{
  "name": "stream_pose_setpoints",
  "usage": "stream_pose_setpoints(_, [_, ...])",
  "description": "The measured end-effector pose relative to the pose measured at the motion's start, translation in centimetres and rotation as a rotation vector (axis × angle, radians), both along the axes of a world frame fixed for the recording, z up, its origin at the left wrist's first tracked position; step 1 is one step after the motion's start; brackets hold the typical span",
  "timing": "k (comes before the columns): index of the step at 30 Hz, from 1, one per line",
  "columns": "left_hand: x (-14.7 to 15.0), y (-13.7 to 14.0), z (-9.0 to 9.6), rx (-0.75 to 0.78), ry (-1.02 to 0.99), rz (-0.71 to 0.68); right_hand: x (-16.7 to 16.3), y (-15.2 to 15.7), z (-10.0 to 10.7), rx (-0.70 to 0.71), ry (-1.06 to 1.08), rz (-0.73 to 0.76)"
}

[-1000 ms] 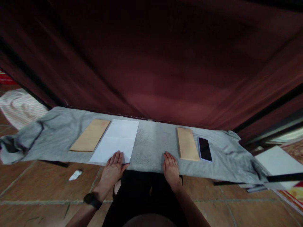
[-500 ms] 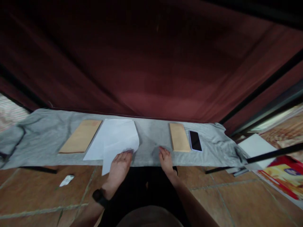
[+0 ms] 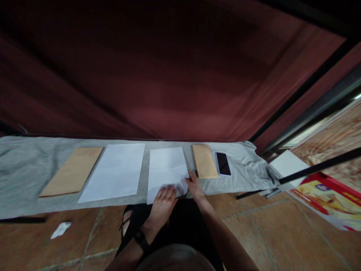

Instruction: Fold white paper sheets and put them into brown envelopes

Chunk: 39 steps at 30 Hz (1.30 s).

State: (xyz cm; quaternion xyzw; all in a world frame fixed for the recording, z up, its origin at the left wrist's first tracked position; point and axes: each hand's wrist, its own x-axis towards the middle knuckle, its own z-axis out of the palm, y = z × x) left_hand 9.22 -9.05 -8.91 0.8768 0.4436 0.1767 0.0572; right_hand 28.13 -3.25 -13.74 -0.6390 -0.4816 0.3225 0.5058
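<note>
A sheet of white paper (image 3: 167, 165) lies on the grey cloth in front of me, slightly curled at its near right corner. My left hand (image 3: 164, 203) is closed on its near edge, fingers over the top and thumb mostly hidden. At the right edge, my right hand (image 3: 194, 184) pinches the same sheet, with the fingertips partly out of sight. To the left rests a white paper stack (image 3: 115, 171). Just beyond my right hand is a small brown paper envelope (image 3: 205, 162).
A larger brown envelope (image 3: 73, 169) lies at the far left of the grey cloth (image 3: 22, 169). On the right sits a phone (image 3: 223, 163). A dark red curtain (image 3: 175, 101) hangs behind. Beside the cloth-covered surface are a black bar (image 3: 321, 165) and a red-yellow box (image 3: 329, 199).
The white sheet has moved right, off the paper stack and onto bare cloth, with my left hand. My right hand has taken its right edge. The view has shifted to the right.
</note>
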Motion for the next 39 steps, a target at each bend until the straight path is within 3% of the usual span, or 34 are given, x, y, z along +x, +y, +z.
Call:
stream_pose_setpoints(4, [-2.6,1.0,-0.6,0.034,0.035,0.062,0.1,0.9,-0.2,-0.084,0.202,-0.076])
stream_pose_setpoints(7, [-3.9,1.7,-0.9,0.013,0.062,0.125,0.1,1.0,-0.1,-0.098,0.221,-0.132])
stream_pose_setpoints(12, [-4.9,2.8,-0.5,0.015,0.144,0.097,0.2,0.3,0.0,-0.059,0.258,-0.143])
stream_pose_setpoints(17, [-5.1,4.2,-0.5,-0.011,0.160,0.115,0.2,0.8,0.5,-0.141,0.227,-0.111])
stream_pose_setpoints(21, [-5.2,4.1,-1.2,-0.031,0.159,0.104,0.9,0.8,1.6,-0.142,0.010,-0.037])
stream_pose_setpoints(25, [-4.7,3.6,-1.4,-0.003,0.185,0.120,1.0,-0.4,3.4,0.021,-0.447,-0.021])
stream_pose_setpoints(28, [-4.4,3.6,-1.4,0.020,0.211,0.123,-0.3,-1.1,4.2,0.114,-0.730,0.105])
stream_pose_setpoints(31, [-4.7,3.4,-1.6,0.044,0.201,0.120,-1.7,-1.4,3.7,0.097,-0.912,0.189])
stream_pose_setpoints(35, [-5.1,3.3,-1.5,0.005,0.104,0.096,-2.2,-1.7,2.0,0.066,-1.011,0.193])
stream_pose_setpoints(39, [-1.7,5.2,-0.3,-0.094,-0.031,0.012,-1.9,-1.8,1.1,0.087,-1.026,0.191])
